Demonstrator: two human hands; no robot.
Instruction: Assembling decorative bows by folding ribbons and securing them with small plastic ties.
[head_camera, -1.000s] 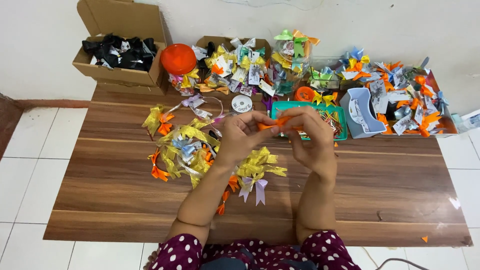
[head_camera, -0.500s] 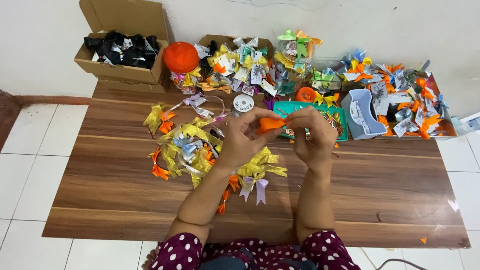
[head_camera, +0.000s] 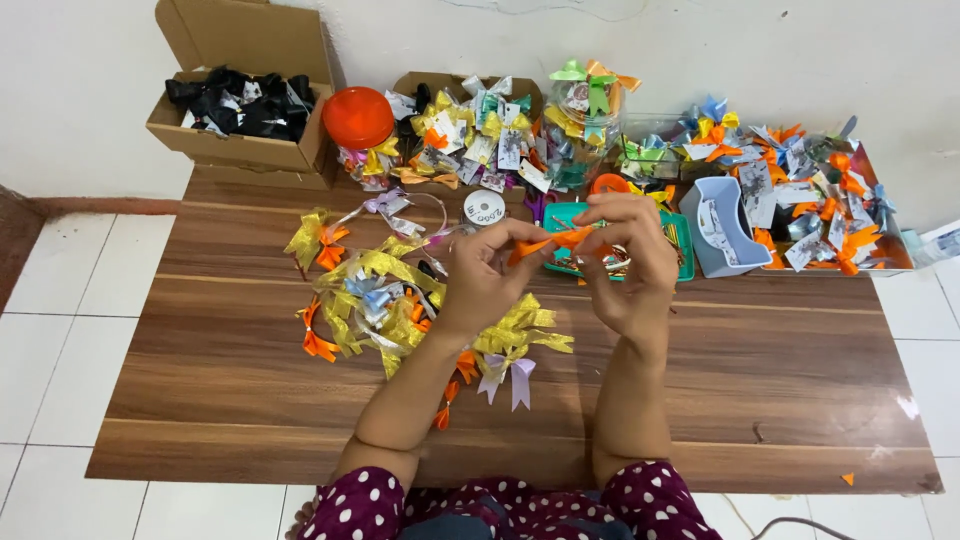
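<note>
Mid-fold on an orange ribbon (head_camera: 545, 243) – left hand (head_camera: 485, 275) and right hand (head_camera: 625, 260) both pinch it above the table's (head_camera: 750, 400) back edge. Next probably needs a tight cinch, loops kept even.

Table (head_camera: 760, 380) stands against the wall. On it, a pile of bows (head_camera: 380, 295) lies left of centre, in front of the person. Both hands are raised above the table middle, left hand (head_camera: 480, 275) beside right hand (head_camera: 625, 260), a ribbon strip (head_camera: 545, 243) pinched between them. Behind the hands lies a flat tray (head_camera: 680, 265); a tape roll (head_camera: 484, 208) left of it. Along the back edge: open box (head_camera: 240, 135) far left, round lid (head_camera: 358, 117) right of it, then a middle box (head_camera: 470, 125), a jar (head_camera: 590, 110), a small bin (head_camera: 725, 225), and a bow-filled box (head_camera: 830, 205) far right.
</note>
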